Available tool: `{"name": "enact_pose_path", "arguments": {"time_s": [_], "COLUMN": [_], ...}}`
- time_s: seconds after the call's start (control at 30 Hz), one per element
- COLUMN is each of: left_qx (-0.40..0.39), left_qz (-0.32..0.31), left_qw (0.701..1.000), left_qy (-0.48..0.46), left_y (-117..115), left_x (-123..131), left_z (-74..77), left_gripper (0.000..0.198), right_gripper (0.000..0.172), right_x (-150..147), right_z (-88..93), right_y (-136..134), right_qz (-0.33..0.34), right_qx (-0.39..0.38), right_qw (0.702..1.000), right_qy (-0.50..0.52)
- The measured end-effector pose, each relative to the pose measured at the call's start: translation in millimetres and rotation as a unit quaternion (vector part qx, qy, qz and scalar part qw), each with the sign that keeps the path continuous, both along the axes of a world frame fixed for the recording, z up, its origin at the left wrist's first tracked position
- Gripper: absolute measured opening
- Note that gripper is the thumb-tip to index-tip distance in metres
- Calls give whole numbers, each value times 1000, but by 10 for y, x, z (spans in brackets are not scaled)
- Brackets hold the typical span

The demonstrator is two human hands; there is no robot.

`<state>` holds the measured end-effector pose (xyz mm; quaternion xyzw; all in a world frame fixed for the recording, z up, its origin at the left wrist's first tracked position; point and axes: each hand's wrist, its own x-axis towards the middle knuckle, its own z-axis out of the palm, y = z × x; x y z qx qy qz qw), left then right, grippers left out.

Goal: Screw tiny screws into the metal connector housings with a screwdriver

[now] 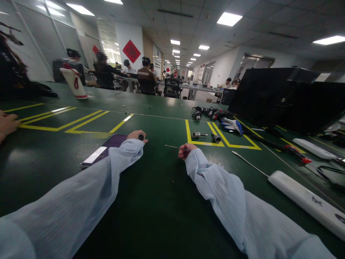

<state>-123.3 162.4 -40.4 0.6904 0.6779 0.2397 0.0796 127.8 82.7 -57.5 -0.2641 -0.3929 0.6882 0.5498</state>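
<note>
Left hand holding a round part, right hand holding a rod, ends apart

Left hand (132,135): fingers are curling closed around the round part (141,137), whose ring-shaped end is facing the viewer. The hand is sitting just beside the far right corner of the phone (120,139), with the sleeve (107,176) crossing over it

Right hand (186,150): fingers are closing on the thin rod (171,146), which is pointing left towards the left hand without touching the round part. How much of the rod is running inside the grip, cannot tell

Bench (159,212): a small ring (173,181) is lying alone between the forearms, nearer the viewer than both hands. Beyond the right hand, a metal part with a pin (198,135) is lying inside the yellow tape (188,130); a second metal part (216,137) is lying to its right, across the tape lines

Right side: gloves (232,125) are lying near a cluster of black parts (198,115). A red-handled tool (298,154) is lying between two white bars, one near (302,199), one farther off (314,148)

Left side: a co-worker's hand (8,124) is resting at the edge of view; a cup (74,83) is standing farther back
</note>
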Motion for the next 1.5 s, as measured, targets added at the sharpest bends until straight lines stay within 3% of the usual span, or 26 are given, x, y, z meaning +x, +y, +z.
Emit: {"name": "enact_pose_path", "arguments": {"time_s": [0.13, 0.33, 0.5, 0.67, 0.77, 0.87, 1.03, 1.23, 1.37, 1.5], "left_qx": [-15, 29, 50, 46, 31, 54, 58, 29, 61, 51], "left_qz": [5, 19, 35, 18, -28, -123, -180, -192, -236, -261], "left_qw": [1000, 999, 998, 999, 999, 991, 982, 981, 969, 963], "left_qy": [3, -1, -4, -4, -6, -2, 5, -2, -39, -32], "left_y": [-102, -308, -454, -595, -651, -677, -631, -565, -576, -554], "left_x": [-229, -543, -613, -305, 49, 432, 883, 1019, 1008, 1020], "left_z": [20, 29, 92, 77, 30, 1, -15, -16, -48, -93], "left_gripper": [24, 20, 17, 19, 15, 13, 12, 16, 21, 18], "right_gripper": [17, 15, 15, 16, 17, 18, 18, 24, 31, 29], "right_x": [4, -3, -6, -17, -14, 16, 129, 260, 254, 199], "right_z": [2, 14, 21, 17, 27, 42, 37, -28, -13, 66], "right_y": [-7, -21, -21, -5, -19, -61, -168, -214, -202, -287], "right_qz": [-2, -2, -5, -6, -2, 2, 5, 0, -8, -68], "right_qx": [-2, -6, -8, -8, -6, -4, 0, -2, -2, 23], "right_qw": [1000, 1000, 1000, 1000, 1000, 1000, 1000, 1000, 1000, 996], "right_qy": [-1, 0, -1, 2, 5, 9, 12, 10, 4, -52]}}
